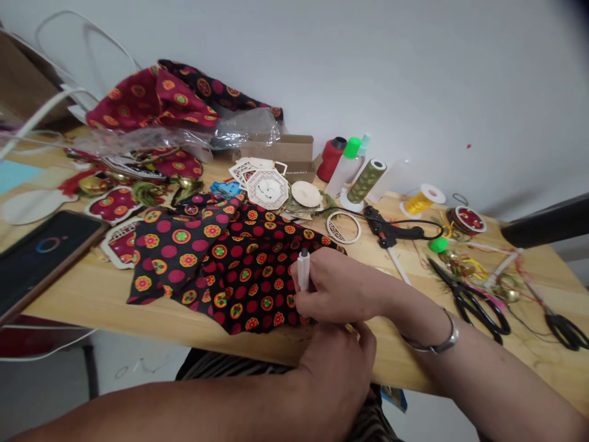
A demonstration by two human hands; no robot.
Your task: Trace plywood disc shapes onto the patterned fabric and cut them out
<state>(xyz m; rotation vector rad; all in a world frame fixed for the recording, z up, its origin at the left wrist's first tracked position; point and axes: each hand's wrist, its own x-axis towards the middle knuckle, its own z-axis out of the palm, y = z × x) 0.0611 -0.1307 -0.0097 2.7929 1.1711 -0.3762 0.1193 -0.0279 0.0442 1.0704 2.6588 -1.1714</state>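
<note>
right hand (334, 285): curled, pinching slim white pen (303, 272) | left hand (338, 362): bent at near edge, fingertips hidden, grip unclear | black medallion-print cloth (251, 273): rumpled, left of right hand, on smooth wooden table (105, 304)

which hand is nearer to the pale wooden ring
Right: the right hand is just this side of the ring; the left hand is farther from it, by the table's front edge.
</note>
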